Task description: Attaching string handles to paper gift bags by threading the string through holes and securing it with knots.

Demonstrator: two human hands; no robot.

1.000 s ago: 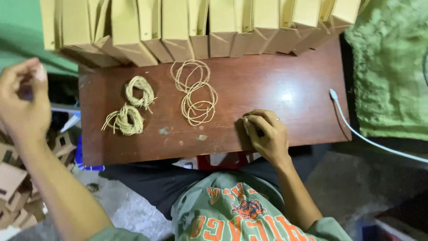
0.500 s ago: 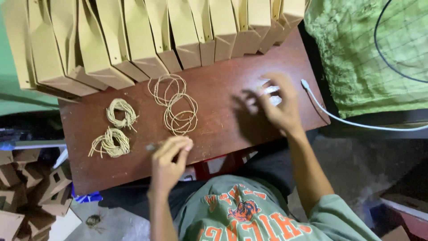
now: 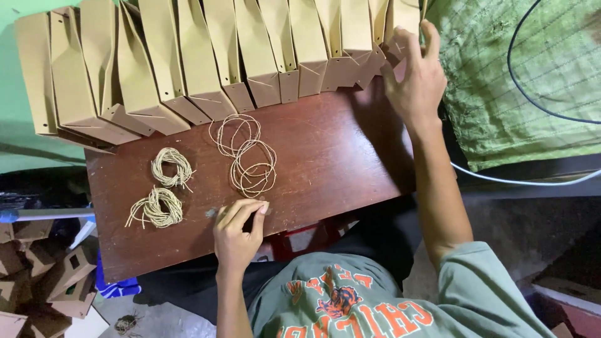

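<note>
Right hand (image 3: 416, 78) has risen to the paper bags (image 3: 263, 56), grip open; left hand (image 3: 238, 231) curled beside twine loops (image 3: 247, 156).

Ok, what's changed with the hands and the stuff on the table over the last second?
The right hand left the table's near edge and went up to the right end of the row of paper bags, fingers on the last one. The left hand came in from off the table's left side and now rests on its near edge. The twine coils and the loose loops lie as before.

Place: home workshop | Signs: paper bags (image 3: 206, 69), twine coils (image 3: 170, 168)
</note>
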